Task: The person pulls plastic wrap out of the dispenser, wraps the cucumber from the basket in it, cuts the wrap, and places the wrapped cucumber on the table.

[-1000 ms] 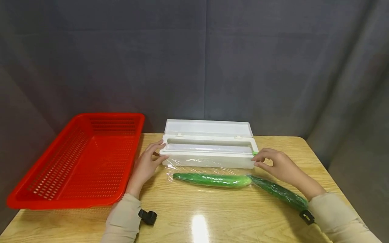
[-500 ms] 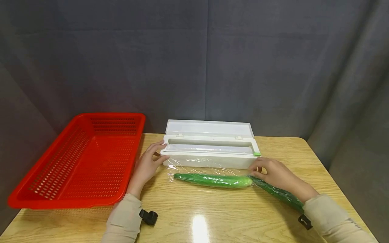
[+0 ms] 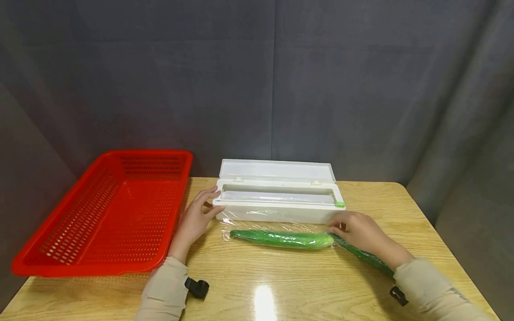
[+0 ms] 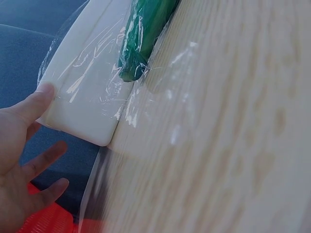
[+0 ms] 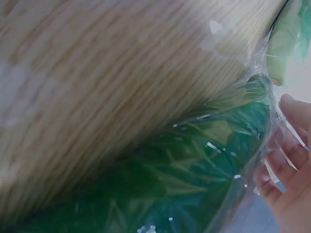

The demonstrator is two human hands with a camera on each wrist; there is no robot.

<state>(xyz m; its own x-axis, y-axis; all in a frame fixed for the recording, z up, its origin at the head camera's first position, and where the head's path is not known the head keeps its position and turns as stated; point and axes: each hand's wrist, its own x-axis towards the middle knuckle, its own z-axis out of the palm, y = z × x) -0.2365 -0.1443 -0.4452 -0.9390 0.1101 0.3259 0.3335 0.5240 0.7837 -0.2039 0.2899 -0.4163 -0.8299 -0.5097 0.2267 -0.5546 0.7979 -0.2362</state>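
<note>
A white cling film box point(image 3: 257, 216) stands at the back of the table, its lid raised and the film roll visible inside. My left hand point(image 3: 196, 219) holds its left end between thumb and fingers. Clear cling film point(image 4: 77, 77) hangs over the front and onto a green cucumber point(image 3: 281, 239) lying before the box. Under my right forearm lies a second cucumber point(image 3: 361, 254), wrapped in film. My right hand point(image 3: 357, 229) pinches the film near the box's front right corner, fingers curled; the exact contact is partly hidden. A green slider point(image 3: 340, 204) sits at the cutter's right end.
A large red plastic basket point(image 3: 132, 223) with slotted walls occupies the left of the table. Behind the wooden table point(image 3: 225, 276) hangs a grey curtain point(image 3: 257, 89). Black wrist straps show at both sleeves.
My right hand has left the slider at the box's right end and come down to the film at its front corner. The slider moved slightly right. My left hand stays in place.
</note>
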